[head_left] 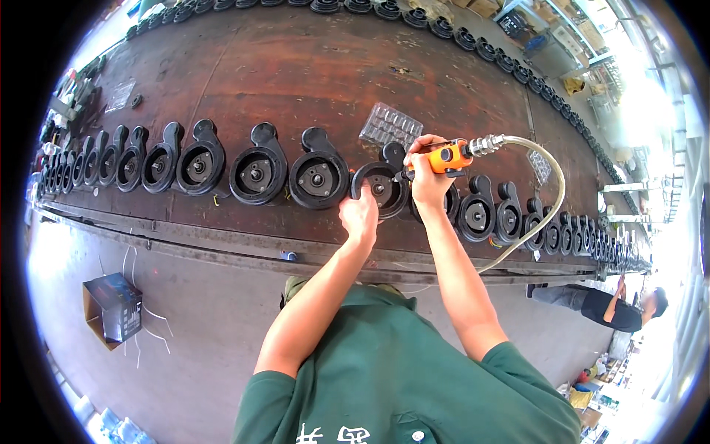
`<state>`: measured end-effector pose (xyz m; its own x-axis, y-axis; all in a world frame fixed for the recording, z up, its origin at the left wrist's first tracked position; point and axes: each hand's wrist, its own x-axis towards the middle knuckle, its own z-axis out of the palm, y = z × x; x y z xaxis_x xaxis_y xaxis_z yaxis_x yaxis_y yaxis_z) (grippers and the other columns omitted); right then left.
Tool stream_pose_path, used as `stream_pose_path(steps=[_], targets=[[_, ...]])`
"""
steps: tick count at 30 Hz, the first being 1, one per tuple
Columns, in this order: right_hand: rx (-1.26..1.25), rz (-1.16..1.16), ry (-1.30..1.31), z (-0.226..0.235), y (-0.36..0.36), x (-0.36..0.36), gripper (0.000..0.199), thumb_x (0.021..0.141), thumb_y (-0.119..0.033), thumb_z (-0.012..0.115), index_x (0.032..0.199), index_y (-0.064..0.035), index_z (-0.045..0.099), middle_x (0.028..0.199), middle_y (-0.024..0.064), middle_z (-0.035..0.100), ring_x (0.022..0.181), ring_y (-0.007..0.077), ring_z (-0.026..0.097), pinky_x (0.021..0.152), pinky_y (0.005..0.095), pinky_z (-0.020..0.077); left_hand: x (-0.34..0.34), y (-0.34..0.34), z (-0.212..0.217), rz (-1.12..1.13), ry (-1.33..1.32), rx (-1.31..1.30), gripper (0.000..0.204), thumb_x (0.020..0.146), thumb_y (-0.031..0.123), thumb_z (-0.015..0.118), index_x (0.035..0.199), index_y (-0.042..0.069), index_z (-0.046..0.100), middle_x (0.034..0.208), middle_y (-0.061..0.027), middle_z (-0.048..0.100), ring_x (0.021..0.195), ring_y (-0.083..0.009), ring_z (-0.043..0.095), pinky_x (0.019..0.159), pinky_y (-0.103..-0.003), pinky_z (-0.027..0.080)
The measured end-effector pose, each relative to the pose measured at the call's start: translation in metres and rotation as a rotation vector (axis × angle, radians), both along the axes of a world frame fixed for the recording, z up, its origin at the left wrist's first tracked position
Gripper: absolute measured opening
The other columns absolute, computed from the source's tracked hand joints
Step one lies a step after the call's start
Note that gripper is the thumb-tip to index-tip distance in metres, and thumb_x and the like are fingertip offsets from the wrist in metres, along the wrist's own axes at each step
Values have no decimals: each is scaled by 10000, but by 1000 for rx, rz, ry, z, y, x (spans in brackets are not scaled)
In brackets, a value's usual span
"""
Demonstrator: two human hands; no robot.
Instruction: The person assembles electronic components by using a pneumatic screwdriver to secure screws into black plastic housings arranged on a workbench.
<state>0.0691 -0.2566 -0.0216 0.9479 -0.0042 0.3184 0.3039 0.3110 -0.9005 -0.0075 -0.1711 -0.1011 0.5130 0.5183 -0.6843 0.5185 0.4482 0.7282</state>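
Note:
Around the lower left rim of a round black housing (382, 194) with a metal disc inside, my left hand (359, 213) is closed. The housing lies on the brown table with its knob-like arm pointing away from me. My right hand (427, 177) grips an orange air-powered tool (448, 157), with a metal fitting and a pale hose on its right end. The tool's tip is at the housing's right rim; whether it touches is too small to tell. More housings of the same kind stand on both sides, including one (318, 180) just left of my left hand.
Long rows of black housings (259, 174) line the near edge, and more round black parts (441, 28) line the far edge. A clear plastic tray (390, 126) lies beyond my hands. The hose (560, 177) loops on the right. An open carton (113, 309) sits on the floor; another person (620, 311) is at far right.

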Motion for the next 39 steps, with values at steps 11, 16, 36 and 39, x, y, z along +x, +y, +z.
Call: stream_pose_path(steps=[11, 16, 36, 39], targets=[[-56, 153, -37, -9, 0, 1, 213, 777, 104, 644, 953, -13, 616, 844, 62, 669, 726, 119, 652, 640, 259, 547, 0, -1, 3, 13, -6, -35, 515, 950, 424, 697, 1269, 23, 647, 1150, -140, 679, 902, -267, 711, 562, -434, 658], [-70, 144, -46, -11, 1, -1, 198, 771, 97, 637, 935, -12, 618, 844, 63, 671, 735, 126, 656, 671, 275, 555, -1, -2, -1, 16, -26, -53, 512, 951, 419, 699, 1267, 19, 650, 1152, -148, 681, 898, -267, 715, 577, -436, 661], [-55, 55, -12, 6, -5, -44, 278, 847, 97, 536, 1107, 1, 556, 912, 88, 622, 706, 145, 608, 652, 277, 524, -2, -4, 6, -3, -16, -66, 577, 908, 479, 684, 1290, 47, 685, 1183, -207, 720, 1055, -321, 716, 845, -412, 606], [-20, 79, 59, 0, -5, -50, 279, 842, 98, 537, 1103, -2, 556, 914, 89, 620, 711, 145, 604, 663, 284, 526, -4, -2, 3, 4, -62, -75, 549, 924, 458, 679, 1298, 56, 683, 1171, -177, 725, 976, -297, 731, 716, -410, 641]])
